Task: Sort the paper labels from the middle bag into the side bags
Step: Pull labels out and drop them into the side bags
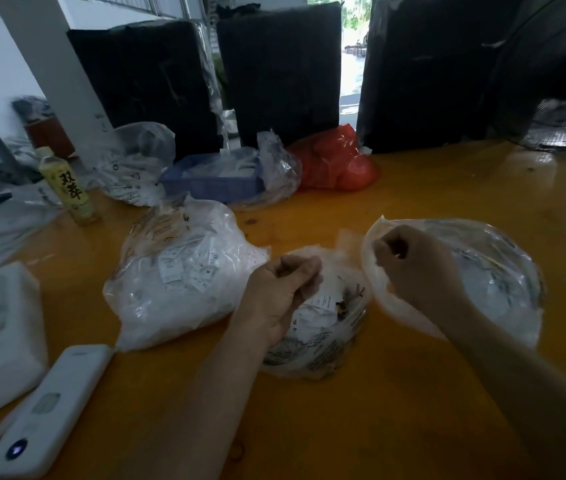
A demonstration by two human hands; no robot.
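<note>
Labels (323,306) are being pulled from the middle bag (319,344); left hand (285,289) curled on some, right hand (409,261) pinched at the right bag (489,271) — contents can't be told. A drop there seems next.

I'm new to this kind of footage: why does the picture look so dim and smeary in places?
Head view: backlit by the bright doorway gap, so the black boxes go murky; motion blur smears the white device and both hands; the wide lens bows the table edges; glare streaks the right bag.
</note>
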